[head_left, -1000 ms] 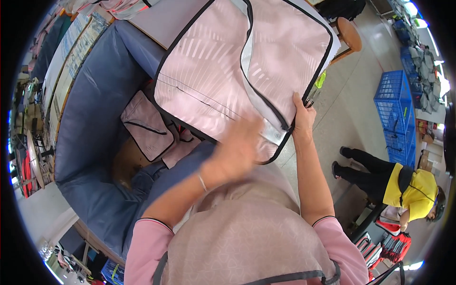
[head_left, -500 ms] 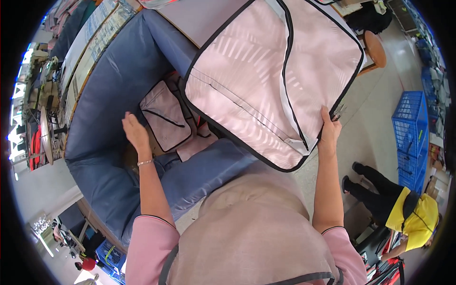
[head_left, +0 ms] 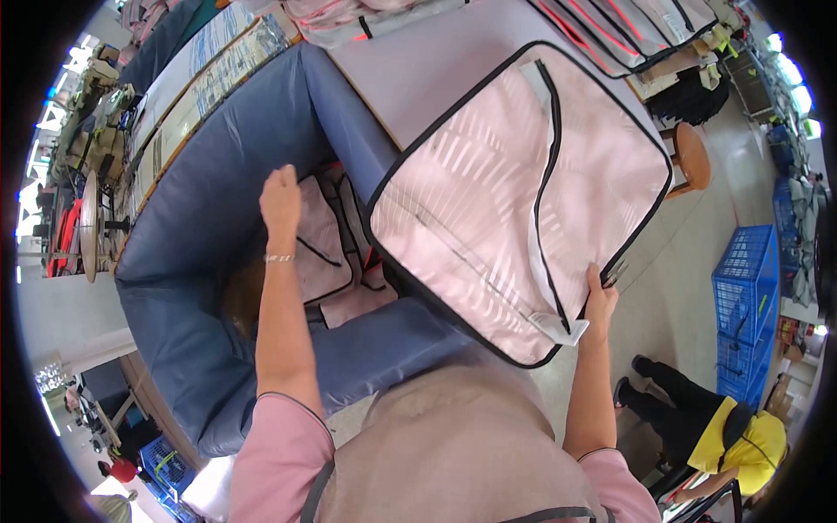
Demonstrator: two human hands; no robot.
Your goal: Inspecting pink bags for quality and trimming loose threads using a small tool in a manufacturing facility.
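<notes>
Right fingers (head_left: 596,284) gripping pink panel (head_left: 497,192), lengthwise up-right

Two hands (head_left: 282,209), at least three pink panels (head_left: 514,209)

Our left grip (head_left: 281,207), a blur across the large pink panel (head_left: 458,222) a second ago, then left of the smaller pink piece (head_left: 326,268), now overlaps that piece's edge, fingers curled in. Our view has shifted, showing the panel's top corner and more stacked pieces (head_left: 602,33) on the worktop (head_left: 405,65).
</notes>
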